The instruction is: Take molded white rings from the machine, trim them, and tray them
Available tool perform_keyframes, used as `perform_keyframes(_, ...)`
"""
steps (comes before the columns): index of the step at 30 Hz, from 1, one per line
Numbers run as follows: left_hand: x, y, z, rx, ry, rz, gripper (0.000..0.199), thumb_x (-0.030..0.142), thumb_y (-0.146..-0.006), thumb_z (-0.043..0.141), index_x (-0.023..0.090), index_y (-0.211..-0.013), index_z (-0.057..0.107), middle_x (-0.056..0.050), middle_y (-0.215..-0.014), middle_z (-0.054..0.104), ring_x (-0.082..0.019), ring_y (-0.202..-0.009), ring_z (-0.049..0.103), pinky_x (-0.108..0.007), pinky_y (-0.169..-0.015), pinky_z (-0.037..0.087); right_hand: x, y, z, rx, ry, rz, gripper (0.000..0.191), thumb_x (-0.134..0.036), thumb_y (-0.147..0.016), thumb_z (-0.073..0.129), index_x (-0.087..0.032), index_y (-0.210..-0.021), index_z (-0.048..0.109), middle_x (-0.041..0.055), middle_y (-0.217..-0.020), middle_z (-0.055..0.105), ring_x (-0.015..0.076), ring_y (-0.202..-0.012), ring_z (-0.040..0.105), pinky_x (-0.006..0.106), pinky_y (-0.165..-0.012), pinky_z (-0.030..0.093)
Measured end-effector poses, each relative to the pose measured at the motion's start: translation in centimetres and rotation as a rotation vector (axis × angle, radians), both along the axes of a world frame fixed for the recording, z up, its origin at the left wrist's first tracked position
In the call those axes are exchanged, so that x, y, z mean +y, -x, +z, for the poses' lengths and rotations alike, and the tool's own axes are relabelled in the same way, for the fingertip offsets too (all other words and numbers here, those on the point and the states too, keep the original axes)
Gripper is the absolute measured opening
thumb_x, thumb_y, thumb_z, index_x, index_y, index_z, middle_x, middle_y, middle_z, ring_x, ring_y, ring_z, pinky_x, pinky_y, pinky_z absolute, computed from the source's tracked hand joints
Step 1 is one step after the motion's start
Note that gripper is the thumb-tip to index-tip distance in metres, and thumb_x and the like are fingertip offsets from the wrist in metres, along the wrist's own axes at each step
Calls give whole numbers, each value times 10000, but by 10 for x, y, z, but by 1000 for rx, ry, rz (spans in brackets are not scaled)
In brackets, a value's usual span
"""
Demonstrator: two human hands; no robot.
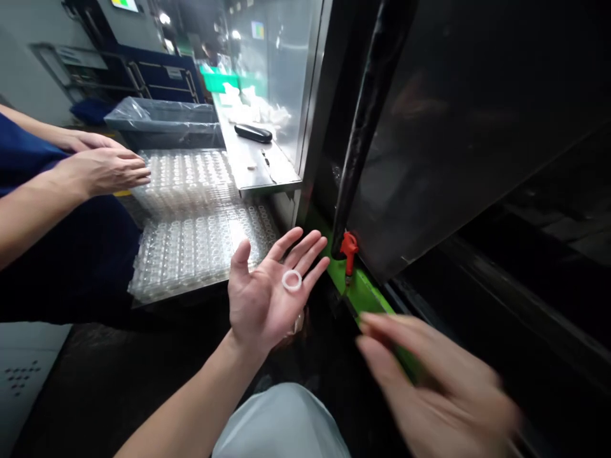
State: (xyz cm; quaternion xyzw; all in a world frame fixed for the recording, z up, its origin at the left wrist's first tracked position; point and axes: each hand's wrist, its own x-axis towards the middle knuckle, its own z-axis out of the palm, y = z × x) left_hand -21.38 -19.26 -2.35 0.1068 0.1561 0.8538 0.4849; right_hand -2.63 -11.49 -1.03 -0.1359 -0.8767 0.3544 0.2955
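Observation:
My left hand point(262, 292) is held out palm up with the fingers spread. A translucent white ring point(291, 280) lies on its palm near the base of the fingers. My right hand point(434, 381) is blurred by motion at the lower right, with its fingers pointing left, and shows nothing in its grip. It is nearest to a green machine rail point(365, 292). Just beyond my left fingertips is a red plastic fitting point(349, 251).
Stacked transparent trays point(191, 251) of similar rings sit left of my hand, where a co-worker's hands point(105, 168) in a dark blue sleeve rest. Behind are a steel shelf point(267, 168) with a black case point(252, 133), a plastic-lined bin point(162, 121), and a black hose point(367, 121).

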Motion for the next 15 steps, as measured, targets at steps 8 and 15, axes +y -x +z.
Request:
perform_keyframes(8,-35,-5,-6,176,-1,-61,743,735,-997,355,150,-1348,651,-168,-1487,570,-346,-1501,389,-516,-1295,240,-39,77,11,-18,-261,-30,83,-160,-982,644,-151,-1009,721,86,-1010,737,230,-946,668,409,-904,567)
perform_keyframes(15,-27,-34,-18,327,120,-3,655,662,-1012,391,168,-1365,636,-151,-1504,554,-358,-1512,356,-553,-1303,159,-39,53,-7,-88,31,-126,149,-134,-928,651,-181,-1053,717,43,-982,707,187,-878,647,347,-814,538)
